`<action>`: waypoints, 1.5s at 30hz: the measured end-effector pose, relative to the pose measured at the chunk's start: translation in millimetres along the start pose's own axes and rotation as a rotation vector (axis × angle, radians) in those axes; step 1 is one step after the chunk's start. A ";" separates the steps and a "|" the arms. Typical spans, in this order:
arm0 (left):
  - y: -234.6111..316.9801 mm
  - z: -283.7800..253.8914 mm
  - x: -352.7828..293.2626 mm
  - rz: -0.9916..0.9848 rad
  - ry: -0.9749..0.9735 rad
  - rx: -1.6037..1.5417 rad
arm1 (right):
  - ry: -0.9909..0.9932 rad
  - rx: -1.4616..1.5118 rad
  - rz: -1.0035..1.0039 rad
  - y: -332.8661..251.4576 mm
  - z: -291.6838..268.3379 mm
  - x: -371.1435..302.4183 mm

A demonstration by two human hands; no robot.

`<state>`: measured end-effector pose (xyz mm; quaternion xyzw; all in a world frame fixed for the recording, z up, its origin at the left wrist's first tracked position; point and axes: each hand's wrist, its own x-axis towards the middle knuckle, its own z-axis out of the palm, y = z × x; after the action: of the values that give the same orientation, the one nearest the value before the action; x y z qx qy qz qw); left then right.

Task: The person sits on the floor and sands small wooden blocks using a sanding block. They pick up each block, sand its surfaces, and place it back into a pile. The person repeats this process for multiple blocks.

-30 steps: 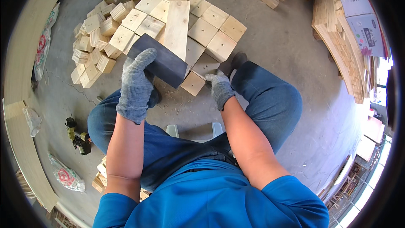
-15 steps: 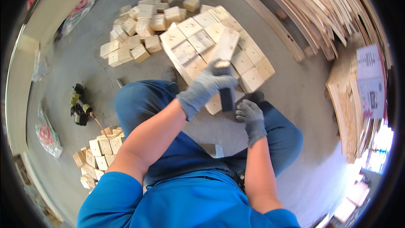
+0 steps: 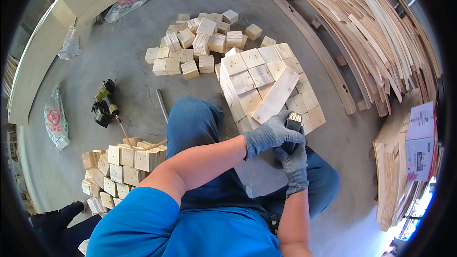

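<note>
My left hand (image 3: 273, 135), in a grey knit glove, is closed round the upper part of a dark rectangular block (image 3: 294, 123). Pale strips show at the block's top end; I cannot make out its kind. Below it, my right hand (image 3: 293, 165), gloved the same way, wraps the lower part of the same block. Just beyond my hands, a short flat board (image 3: 277, 96) lies slantwise on a stack of square wooden blocks (image 3: 239, 83) between my knees. The lower part of the dark block is hidden by my fingers.
Loose wooden blocks (image 3: 189, 69) lie beyond the stack; more blocks (image 3: 114, 154) are heaped at left, near an air nailer (image 3: 103, 104) with a hose. A metal rod (image 3: 162, 105), long boards (image 3: 354, 33) and a carton (image 3: 421, 140) surround me. Another person's legs (image 3: 62, 228) show lower left.
My left hand has brought the dark block down and right, and my right hand has closed on it. The view has shifted, bringing another person's legs in at lower left.
</note>
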<state>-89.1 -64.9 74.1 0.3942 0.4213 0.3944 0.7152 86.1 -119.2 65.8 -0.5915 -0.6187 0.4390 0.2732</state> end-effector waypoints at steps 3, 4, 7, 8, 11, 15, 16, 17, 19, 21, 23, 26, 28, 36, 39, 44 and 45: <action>9.3 -5.5 -1.8 -0.008 0.007 -0.013 | 0.028 0.006 -0.056 -16.7 0.4 3.5; 10.7 -6.4 -0.7 -0.028 0.009 -0.032 | 0.049 0.014 -0.062 -19.2 2.1 5.9; 25.2 -5.9 -3.3 0.069 0.045 0.067 | 0.045 -0.085 -0.073 -23.1 -2.6 19.2; 33.1 -6.4 -5.0 0.103 0.045 0.102 | 0.036 -0.118 -0.060 -27.7 -7.8 24.5; 28.9 -17.7 5.8 0.112 -0.059 -0.149 | 0.038 -0.135 -0.007 -41.0 -20.9 44.0; 2.7 -35.9 23.5 0.129 0.203 -0.236 | -0.004 0.195 0.174 -53.1 -57.7 64.1; 18.7 -41.2 17.7 0.104 0.284 -0.246 | 0.042 0.247 0.177 -47.1 -69.0 69.0; 38.3 -43.7 8.0 0.082 0.245 -0.280 | 0.094 0.306 0.147 -34.8 -85.5 70.9; 46.5 -48.5 7.5 0.113 0.243 -0.266 | 0.153 0.435 0.008 -7.8 -114.7 82.1; 42.6 -57.8 13.0 0.154 0.304 -0.181 | 0.136 0.653 -0.108 17.3 -134.7 90.8; 56.9 -63.9 1.2 0.171 0.330 -0.188 | 0.201 1.025 0.039 13.4 -133.3 88.9; 78.1 -89.4 -11.7 0.268 0.277 -0.310 | 0.151 1.147 0.076 38.0 -159.3 99.7; 98.7 -110.7 -22.5 0.350 0.324 -0.282 | 0.180 1.092 0.000 40.9 -159.4 111.6; 114.3 -284.3 -15.4 0.311 0.659 0.257 | 0.202 1.206 -0.071 27.1 -153.6 117.9; 72.7 -371.5 12.2 -0.046 0.815 0.721 | 0.187 1.088 -0.115 34.6 -163.3 108.3; -30.7 -446.0 32.0 -0.323 0.831 1.164 | 0.344 0.632 -0.115 57.0 -168.2 107.0; -37.2 -447.6 37.2 -0.425 0.803 1.233 | 0.342 0.416 -0.203 59.4 -166.7 108.8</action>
<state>-476.9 58.0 -119.7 0.4590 0.8594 0.0550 0.2185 241.7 18.2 72.1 -0.5230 -0.5165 0.4209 0.5316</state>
